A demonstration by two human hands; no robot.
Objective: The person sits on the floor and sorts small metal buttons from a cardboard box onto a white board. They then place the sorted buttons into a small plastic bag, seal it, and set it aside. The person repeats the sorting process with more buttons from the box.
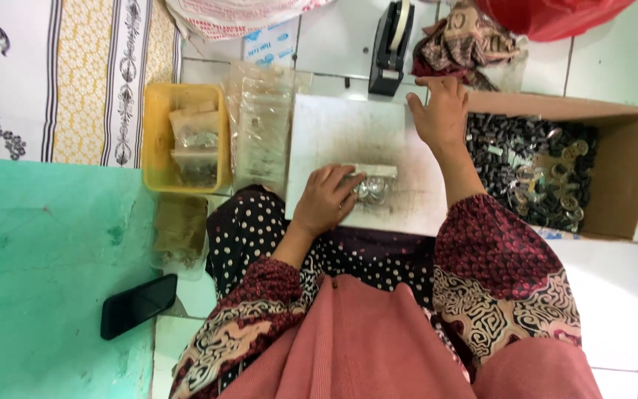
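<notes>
My left hand (326, 199) rests on a small clear bag of shiny metal rings (374, 185) lying on a white board (348, 129) across my lap; the fingers press the bag down. My right hand (441, 111) lies flat, fingers spread, on the board's far right corner, beside a cardboard box (629, 174). The box holds many small dark and brass metal parts (533, 166).
A yellow plastic tray (158, 133) with filled bags sits left of the board, next to a stack of clear bags (260, 125). A black tape dispenser (391, 44) stands beyond the board. A black phone (138, 304) lies on the green surface at left.
</notes>
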